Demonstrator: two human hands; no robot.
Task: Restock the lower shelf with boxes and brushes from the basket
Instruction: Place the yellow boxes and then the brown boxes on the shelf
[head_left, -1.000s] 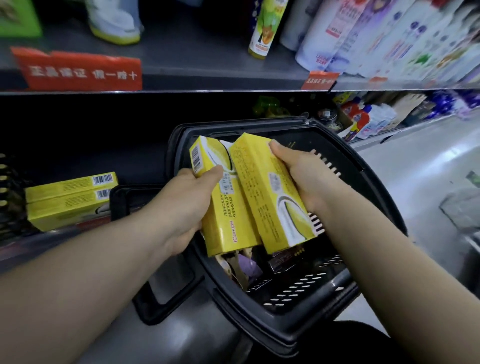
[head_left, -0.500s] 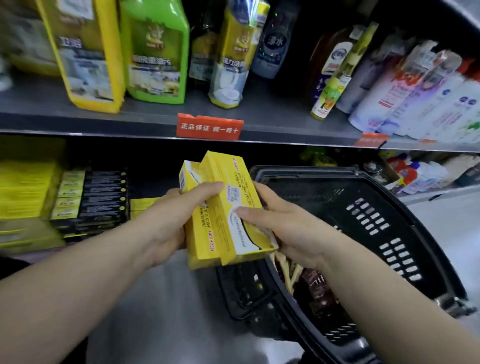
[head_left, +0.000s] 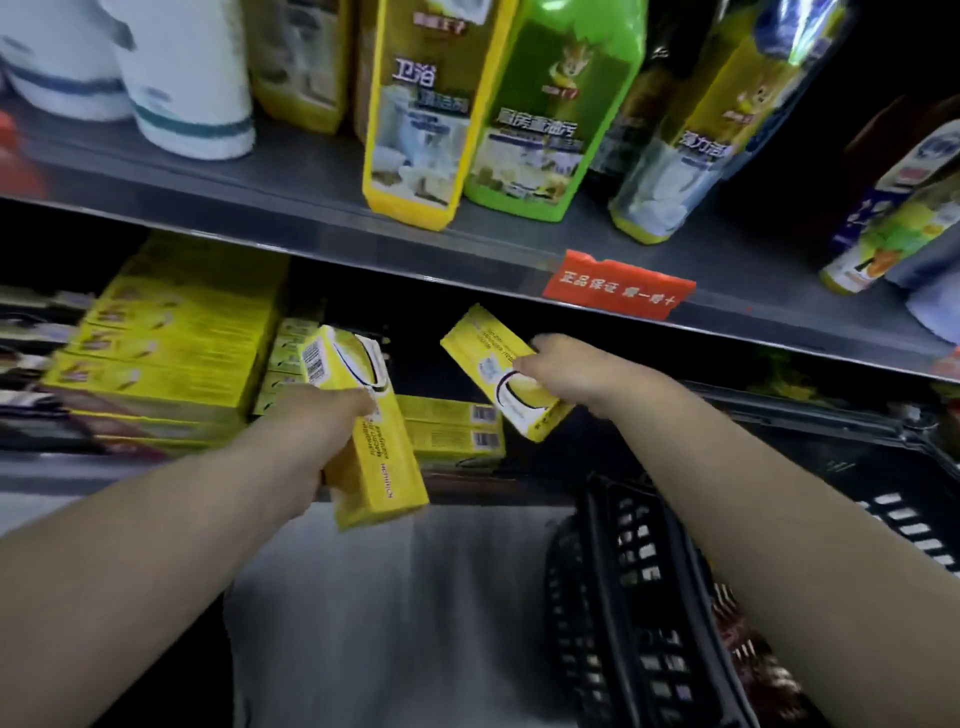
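Each hand's fingers clamp a glossy yellow carton — left box (head_left: 363, 426), right box (head_left: 506, 371).

Two yellow cardboard boxes, together a second ago, now apart: left hand (head_left: 317, 431) box (head_left: 371, 441), right hand (head_left: 563, 371) box (head_left: 498, 371), both off the black plastic basket (head_left: 613, 597), nearer the lower shelf (head_left: 156, 470).

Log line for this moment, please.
left hand: holds yellow box | right hand: holds second yellow box | both at lower shelf | basket: lower right
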